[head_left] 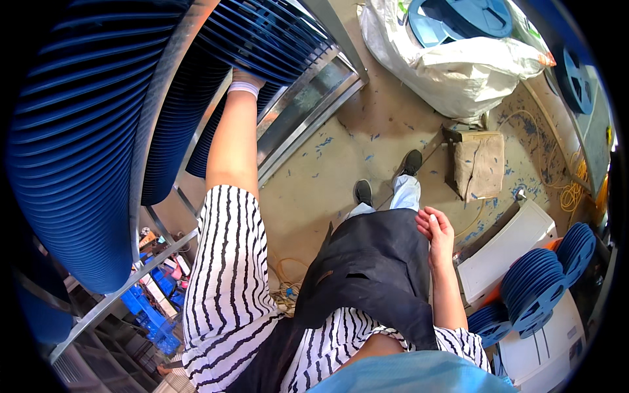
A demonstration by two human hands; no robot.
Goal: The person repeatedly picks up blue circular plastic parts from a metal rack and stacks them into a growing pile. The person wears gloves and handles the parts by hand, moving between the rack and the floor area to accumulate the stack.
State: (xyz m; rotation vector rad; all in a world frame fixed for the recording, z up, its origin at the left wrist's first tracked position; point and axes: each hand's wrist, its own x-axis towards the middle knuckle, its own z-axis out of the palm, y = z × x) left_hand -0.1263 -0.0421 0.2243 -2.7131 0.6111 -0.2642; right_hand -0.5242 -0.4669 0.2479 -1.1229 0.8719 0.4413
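My left arm stretches up into a metal rack stacked with dark blue plastic reels. My left hand (247,80), with a white band at the wrist, is at the lower edge of the blue reels (268,42). Its fingers are hidden behind the discs, so I cannot see whether they grip one. My right hand (435,229) hangs beside my dark apron (370,265), holding nothing, with its fingers loosely bent. Another long row of blue reels (78,150) fills the rack on the left.
A white woven sack (452,72) holding lighter blue reels (462,19) stands at the far right. Near it sits a cardboard-covered box (479,164). Stacked blue reels (534,288) rest by white casings (508,252) at right. Blue scraps and a yellow cable (572,194) lie on the floor.
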